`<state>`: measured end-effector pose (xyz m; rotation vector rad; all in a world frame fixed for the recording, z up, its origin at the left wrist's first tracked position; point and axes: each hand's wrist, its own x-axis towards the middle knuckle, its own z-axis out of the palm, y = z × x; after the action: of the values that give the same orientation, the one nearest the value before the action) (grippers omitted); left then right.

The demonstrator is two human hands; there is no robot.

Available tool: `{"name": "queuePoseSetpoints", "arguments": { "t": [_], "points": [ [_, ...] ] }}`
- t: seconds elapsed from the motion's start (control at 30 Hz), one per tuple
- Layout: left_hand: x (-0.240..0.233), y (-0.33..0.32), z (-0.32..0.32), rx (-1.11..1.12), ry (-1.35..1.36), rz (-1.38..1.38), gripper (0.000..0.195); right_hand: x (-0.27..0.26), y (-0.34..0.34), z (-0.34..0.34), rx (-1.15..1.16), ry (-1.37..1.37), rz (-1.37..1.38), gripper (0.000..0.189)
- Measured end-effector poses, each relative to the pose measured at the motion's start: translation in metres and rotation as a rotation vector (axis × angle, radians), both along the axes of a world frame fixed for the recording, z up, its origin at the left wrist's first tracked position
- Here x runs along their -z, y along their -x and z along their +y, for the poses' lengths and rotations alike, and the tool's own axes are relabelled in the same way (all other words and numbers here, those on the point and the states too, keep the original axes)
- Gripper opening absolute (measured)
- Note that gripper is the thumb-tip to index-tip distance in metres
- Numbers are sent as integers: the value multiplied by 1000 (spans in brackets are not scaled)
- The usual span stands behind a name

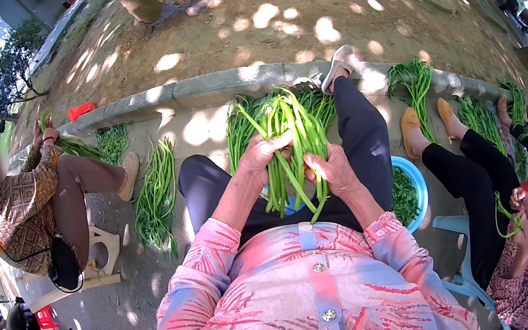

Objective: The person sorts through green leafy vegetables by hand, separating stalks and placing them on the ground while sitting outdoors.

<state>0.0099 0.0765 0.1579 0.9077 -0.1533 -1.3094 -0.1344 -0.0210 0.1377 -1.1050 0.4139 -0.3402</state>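
Note:
A bunch of long green vegetable stems (291,171) is held upright above my lap, its pale cut ends pointing towards my body. My left hand (260,158) grips the bunch from the left, thumb laid across the stems. On the other side my right hand (334,169) has its thumb and fingers closed on stems at the right edge of the bunch. Beyond my knees, more leafy stems (239,125) lie in a pile on the pavement, partly hidden by the bunch. A small part of something blue (293,206) shows below the stems; what it is cannot be made out.
A blue basin (422,191) of green leaves stands beside my right leg. Stem piles lie left (158,197) and right (415,91) along the stone curb (210,88). People sit on both sides, handling greens. A blue plastic chair (461,263) is at right, a red bag (81,111) on the curb.

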Motion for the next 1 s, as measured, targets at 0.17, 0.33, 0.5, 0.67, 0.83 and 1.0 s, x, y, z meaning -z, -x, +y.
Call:
{"name": "queuePoseSetpoints", "arguments": {
  "t": [0.17, 0.33, 0.5, 0.67, 0.83, 1.0],
  "points": [
    [-3, 2, -5, -17, 1, -106, 16, 21, -3, -4, 234, 581, 89, 12],
    [-10, 10, -7, -55, 11, -422, 14, 22, -6, 17, 342, 582, 2, 12],
    [-8, 10, 1, -11, 25, -484, 17, 13, 10, 26, 146, 109, 90, 10],
    [-2, 5, 8, 67, -30, -456, 16, 14, 14, 25, 103, -177, 22, 28],
    [1, 12, 0, -27, -63, -518, 13, 7, 8, 26, 82, -158, 15, 33],
    [-3, 12, -12, -142, -68, -482, 18, -4, -1, 15, 48, -108, 22, 22]
  ]
}}
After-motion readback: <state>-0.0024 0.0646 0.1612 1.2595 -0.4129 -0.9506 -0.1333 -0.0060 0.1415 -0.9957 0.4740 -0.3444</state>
